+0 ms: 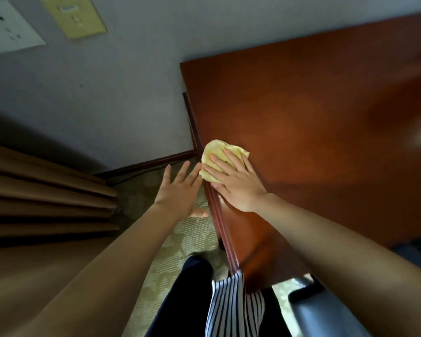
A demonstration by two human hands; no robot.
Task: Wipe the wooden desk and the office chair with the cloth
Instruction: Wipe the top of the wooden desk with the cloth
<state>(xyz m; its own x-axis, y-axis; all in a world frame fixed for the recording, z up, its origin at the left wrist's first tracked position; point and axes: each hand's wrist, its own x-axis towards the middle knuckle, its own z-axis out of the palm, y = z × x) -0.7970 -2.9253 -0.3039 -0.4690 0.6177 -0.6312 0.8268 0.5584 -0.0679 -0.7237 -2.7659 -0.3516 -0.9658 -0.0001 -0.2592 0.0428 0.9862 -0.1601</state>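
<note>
A reddish-brown wooden desk fills the right half of the view. A crumpled yellow cloth lies at the desk's left edge. My right hand presses flat on the cloth with straight, spread fingers. My left hand hovers just left of the desk edge, over the floor, fingers straight and holding nothing; its fingertips come close to the cloth. Part of a dark office chair shows at the bottom right, below the desk's near edge.
Brown curtains hang at the left. A grey wall with a socket plate and a switch plate stands behind. Patterned carpet runs between curtain and desk. My striped top and dark trousers are at the bottom centre.
</note>
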